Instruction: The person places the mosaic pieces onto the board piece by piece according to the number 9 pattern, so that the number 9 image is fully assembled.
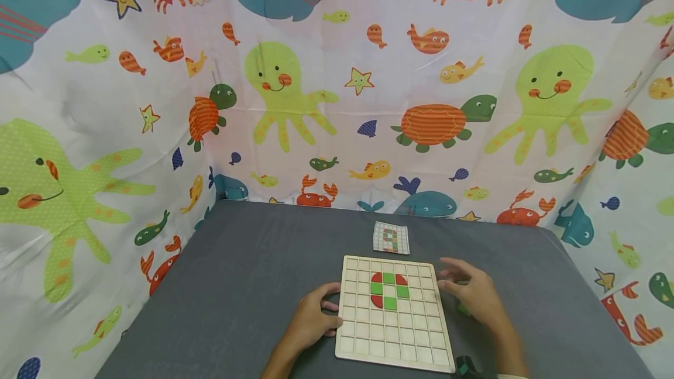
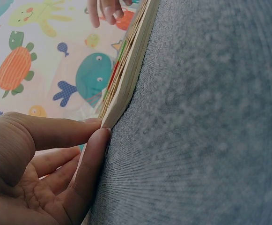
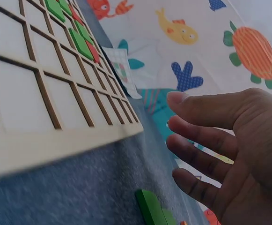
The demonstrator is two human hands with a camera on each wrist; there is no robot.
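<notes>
A wooden grid board [image 1: 392, 338] lies on the grey table. Near its far side, green square tiles [image 1: 402, 292] and red rounded tiles [image 1: 377, 301] form a ring around a bare cell. My left hand [image 1: 310, 317] pinches the board's left edge; in the left wrist view the thumb and a finger [image 2: 94, 152] meet at that edge. Beside the board's right edge is my right hand [image 1: 474, 291], fingers loosely bent and apart, holding nothing. Loose green tiles [image 3: 150, 207] lie on the cloth below it, partly hidden by the hand in the head view.
A small pattern card [image 1: 391, 238] with a coloured grid lies just beyond the board. Behind the table hangs a white curtain [image 1: 342, 151] printed with sea animals. A dark object [image 1: 466, 366] shows at the right forearm by the board's near right corner.
</notes>
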